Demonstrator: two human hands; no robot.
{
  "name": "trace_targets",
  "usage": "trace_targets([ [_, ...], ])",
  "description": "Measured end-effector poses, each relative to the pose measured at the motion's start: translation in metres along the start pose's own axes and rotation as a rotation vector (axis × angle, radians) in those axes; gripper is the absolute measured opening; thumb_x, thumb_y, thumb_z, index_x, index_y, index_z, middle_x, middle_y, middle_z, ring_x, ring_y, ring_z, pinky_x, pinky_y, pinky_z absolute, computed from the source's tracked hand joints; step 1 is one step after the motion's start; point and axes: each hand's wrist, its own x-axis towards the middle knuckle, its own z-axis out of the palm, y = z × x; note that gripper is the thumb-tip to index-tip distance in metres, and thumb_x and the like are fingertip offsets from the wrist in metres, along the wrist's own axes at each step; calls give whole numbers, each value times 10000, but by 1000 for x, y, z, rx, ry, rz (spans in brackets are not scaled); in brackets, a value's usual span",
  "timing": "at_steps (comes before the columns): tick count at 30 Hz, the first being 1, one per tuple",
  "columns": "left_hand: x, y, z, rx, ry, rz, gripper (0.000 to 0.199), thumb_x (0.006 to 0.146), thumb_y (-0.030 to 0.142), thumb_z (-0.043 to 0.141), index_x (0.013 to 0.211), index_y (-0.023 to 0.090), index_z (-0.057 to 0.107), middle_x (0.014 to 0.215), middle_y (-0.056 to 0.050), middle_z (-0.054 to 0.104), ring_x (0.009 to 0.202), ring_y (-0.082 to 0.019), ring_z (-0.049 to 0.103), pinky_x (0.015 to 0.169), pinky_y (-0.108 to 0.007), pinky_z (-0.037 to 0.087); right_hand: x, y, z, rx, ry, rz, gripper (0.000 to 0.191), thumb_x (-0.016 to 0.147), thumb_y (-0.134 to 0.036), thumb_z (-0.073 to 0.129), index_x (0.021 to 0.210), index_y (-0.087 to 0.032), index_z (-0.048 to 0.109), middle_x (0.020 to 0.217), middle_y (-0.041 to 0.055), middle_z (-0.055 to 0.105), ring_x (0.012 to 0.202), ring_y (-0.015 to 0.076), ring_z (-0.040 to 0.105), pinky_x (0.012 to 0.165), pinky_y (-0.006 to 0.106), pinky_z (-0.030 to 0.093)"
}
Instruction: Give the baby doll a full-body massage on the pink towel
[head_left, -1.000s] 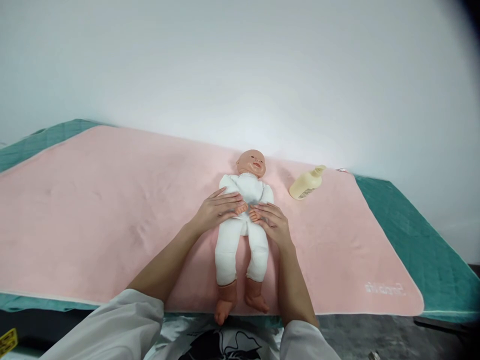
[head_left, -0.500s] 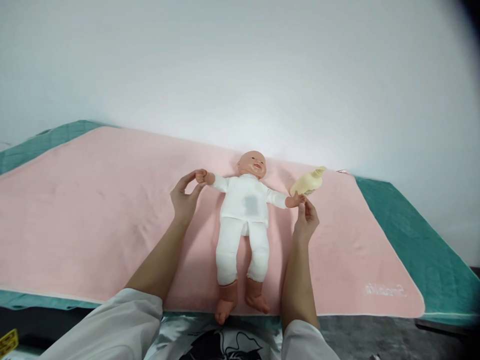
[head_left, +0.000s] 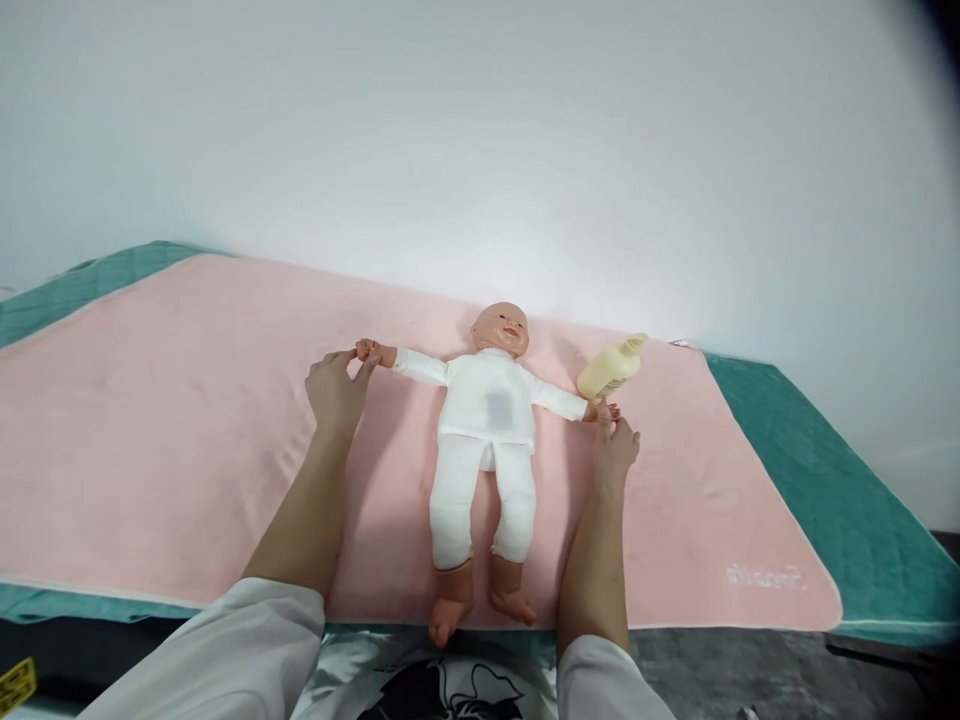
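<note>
A baby doll (head_left: 489,405) with a white cloth body and bare plastic head, hands and feet lies on its back on a pink mat (head_left: 187,450). Its arms are spread out to both sides. My left hand (head_left: 336,392) pinches the doll's hand on the left between thumb and fingers. On the other side, my right hand (head_left: 616,448) grips the doll's other hand with its fingertips. A pale yellow bottle (head_left: 609,370) lies on its side just beyond my right hand, near the doll's arm.
Under the pink mat a green quilted cover (head_left: 840,490) shows at both ends and along the front edge. A white wall (head_left: 480,150) rises directly behind the surface. Grey floor (head_left: 720,670) is visible at the lower right.
My left hand has moved outward to the left, drawing the doll's arm out straighter. My right hand has shifted slightly down with the doll's other hand.
</note>
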Motion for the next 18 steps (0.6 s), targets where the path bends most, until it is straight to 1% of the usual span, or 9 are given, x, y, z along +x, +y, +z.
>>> trace_targets([
  [3, 3, -6, -2, 173, -61, -4, 236, 845, 413, 615, 748, 199, 639, 867, -127, 627, 988, -342, 592, 928, -432, 432, 1, 6, 4, -98, 5, 113, 656, 842, -670, 402, 1198, -160, 612, 1357, 234, 537, 1388, 426, 317, 1105, 687, 147],
  [6, 5, -10, -4, 234, -190, -110, 291, 853, 430, 578, 659, 217, 617, 649, -85, 564, 797, -307, 605, 789, -377, 454, 1, 9, 7, -156, -56, 140, 727, 843, -690, 391, 1278, -132, 559, 1462, 244, 442, 1439, 439, 218, 1112, 702, 87],
  [9, 6, -10, -6, 272, -328, -228, 291, 838, 412, 573, 623, 222, 621, 567, -76, 555, 652, -283, 589, 686, -351, 437, 2, 8, 9, -180, -80, 177, 797, 844, -673, 411, 1367, -76, 482, 1523, 265, 352, 1464, 442, 166, 1135, 673, 63],
  [11, 6, -9, -9, 306, -397, -249, 278, 817, 429, 584, 642, 220, 640, 598, -88, 600, 635, -284, 596, 658, -352, 438, 2, 5, 9, -201, -85, 206, 841, 848, -661, 413, 1415, -41, 422, 1556, 268, 294, 1473, 438, 144, 1155, 641, 58],
  [13, 7, -7, -12, 361, -474, -229, 290, 819, 468, 562, 710, 219, 662, 681, -104, 658, 679, -298, 626, 652, -356, 452, 1, 2, 8, -235, -83, 228, 862, 862, -650, 393, 1455, -26, 358, 1578, 255, 260, 1479, 416, 142, 1175, 599, 72],
  [15, 6, -5, -14, 422, -545, -202, 337, 851, 501, 496, 798, 218, 672, 792, -118, 703, 746, -309, 655, 653, -357, 467, -1, 0, 8, -266, -83, 246, 869, 877, -641, 374, 1483, -23, 304, 1584, 244, 257, 1483, 392, 150, 1189, 564, 83],
  [16, 6, -4, -14, 441, -565, -193, 360, 868, 508, 461, 836, 218, 671, 845, -123, 716, 773, -311, 665, 651, -356, 471, -2, -1, 8, -273, -87, 251, 865, 882, -635, 369, 1487, -21, 294, 1584, 242, 262, 1484, 386, 152, 1193, 555, 80],
  [18, 4, -1, -14, 454, -567, -190, 387, 881, 524, 427, 882, 217, 662, 917, -129, 724, 807, -312, 675, 642, -352, 473, -3, -2, 8, -268, -102, 245, 851, 888, -625, 367, 1477, -12, 316, 1580, 243, 272, 1485, 389, 147, 1198, 552, 58],
])
